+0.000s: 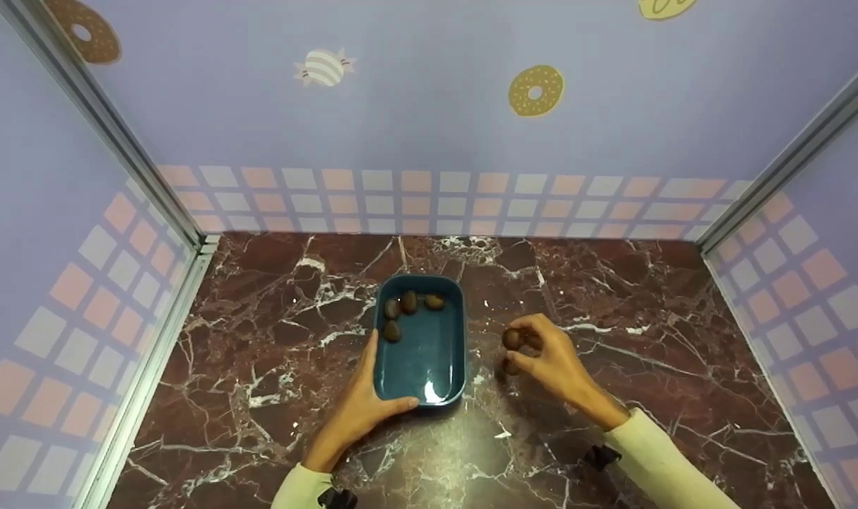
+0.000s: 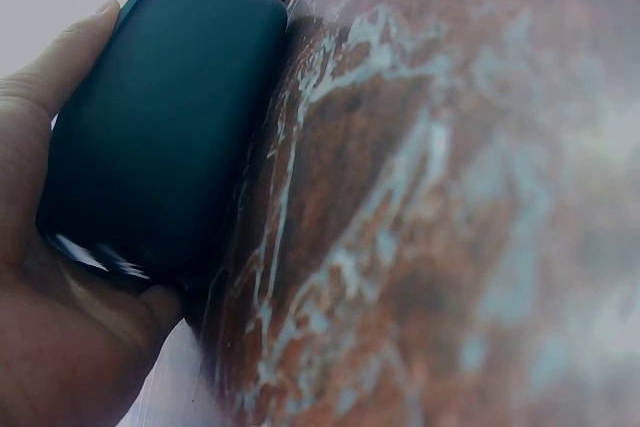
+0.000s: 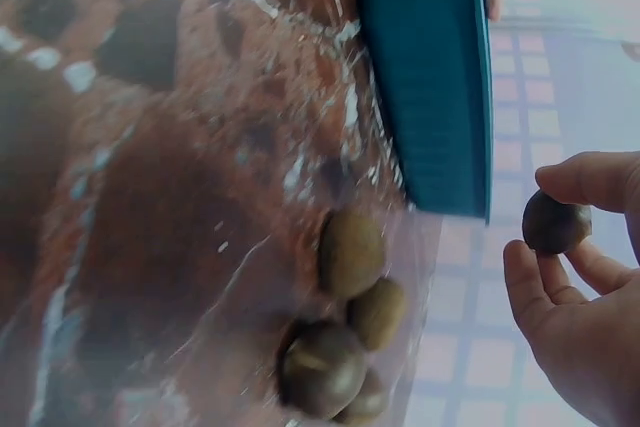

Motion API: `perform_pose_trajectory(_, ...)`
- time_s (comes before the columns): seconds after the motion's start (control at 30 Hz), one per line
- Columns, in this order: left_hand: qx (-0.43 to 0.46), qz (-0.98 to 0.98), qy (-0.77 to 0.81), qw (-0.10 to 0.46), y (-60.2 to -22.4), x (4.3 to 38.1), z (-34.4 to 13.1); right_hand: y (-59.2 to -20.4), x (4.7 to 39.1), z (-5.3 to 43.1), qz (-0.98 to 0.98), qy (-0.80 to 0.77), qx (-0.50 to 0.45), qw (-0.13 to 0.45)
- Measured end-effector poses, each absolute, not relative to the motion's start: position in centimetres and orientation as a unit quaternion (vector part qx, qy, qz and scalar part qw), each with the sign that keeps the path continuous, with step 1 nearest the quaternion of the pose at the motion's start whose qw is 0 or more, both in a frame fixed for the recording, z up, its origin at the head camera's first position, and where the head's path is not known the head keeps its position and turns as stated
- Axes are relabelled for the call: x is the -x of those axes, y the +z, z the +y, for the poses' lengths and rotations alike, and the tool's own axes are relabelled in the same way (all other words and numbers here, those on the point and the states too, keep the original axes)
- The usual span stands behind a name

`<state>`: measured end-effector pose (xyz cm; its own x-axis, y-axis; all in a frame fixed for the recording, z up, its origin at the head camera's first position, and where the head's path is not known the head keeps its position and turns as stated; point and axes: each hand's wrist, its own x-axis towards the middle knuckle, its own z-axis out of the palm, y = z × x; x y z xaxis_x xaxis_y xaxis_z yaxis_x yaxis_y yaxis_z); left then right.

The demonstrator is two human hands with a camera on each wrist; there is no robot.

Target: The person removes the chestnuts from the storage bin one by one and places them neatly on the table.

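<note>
A teal rectangular dish (image 1: 420, 360) stands on the marble tabletop with several brown chestnuts (image 1: 408, 302) toward its far left end. My left hand (image 1: 367, 404) holds the dish at its near left corner, thumb along the near rim and fingers along the left side. Thumb and fingertips of my right hand (image 1: 553, 359) pinch one dark brown chestnut (image 3: 556, 223) above the table, to the right of the dish. Below it on the tabletop lies a small group of chestnuts (image 3: 325, 369), clear in the right wrist view but mostly hidden by the hand in the head view.
The dark red marble tabletop (image 1: 273, 339) has white veins and a glossy surface. A lilac back wall (image 1: 429, 120) with a checked border rises behind it. Side walls with metal rails (image 1: 157, 375) bound it left and right.
</note>
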<state>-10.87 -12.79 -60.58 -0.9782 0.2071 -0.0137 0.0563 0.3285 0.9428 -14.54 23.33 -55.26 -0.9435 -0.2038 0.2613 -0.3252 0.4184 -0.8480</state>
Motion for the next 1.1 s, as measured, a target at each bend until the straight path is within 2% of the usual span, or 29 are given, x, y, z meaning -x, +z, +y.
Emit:
perform_pose_trajectory(0.17,-0.086,0.811,0.575,0.062,-60.7,10.9,-12.8,-55.9,14.0,25.1,-0.845,0.524,-0.096,0.050)
perform_pose_trajectory(0.57,-0.092,0.813,0.572,0.057,-60.7,10.9,-12.9,-57.9,12.8,28.3,-0.861,0.501,-0.038,0.079)
perform_pose_trajectory(1.1,-0.086,0.813,0.573,0.060,-60.7,10.9,-12.9,-61.2,11.3,31.5,-0.884,0.458,-0.002,0.094)
